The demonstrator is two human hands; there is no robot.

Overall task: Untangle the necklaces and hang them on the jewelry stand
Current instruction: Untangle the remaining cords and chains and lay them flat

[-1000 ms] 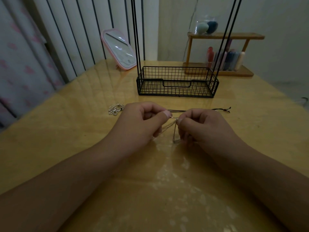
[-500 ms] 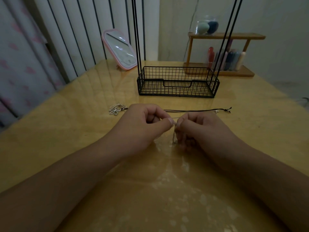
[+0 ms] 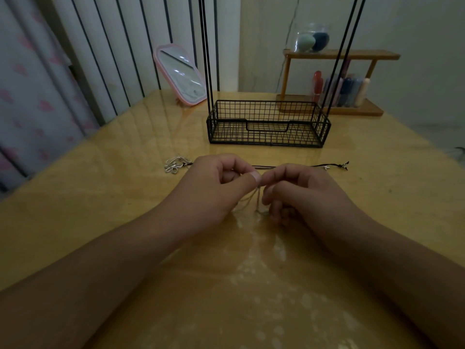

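**You are working the pale chain with both thumbs pinched together at frame centre.**

Your left hand (image 3: 216, 187) and right hand (image 3: 299, 195) have drawn closer over the last second, so the thumb tips now nearly touch, each pinching the thin pale chain (image 3: 254, 200) with the other fingers curled; its strands hang short to the table (image 3: 100, 197). That looks like picking at a knot, so untangling is not finished. The black cord necklace (image 3: 327, 166) lies behind your hands, the silver pendant (image 3: 176, 164) left of centre, and the jewelry stand (image 3: 266, 124) waits at upper centre with nothing visibly hung. No brand, label or writing can be read.
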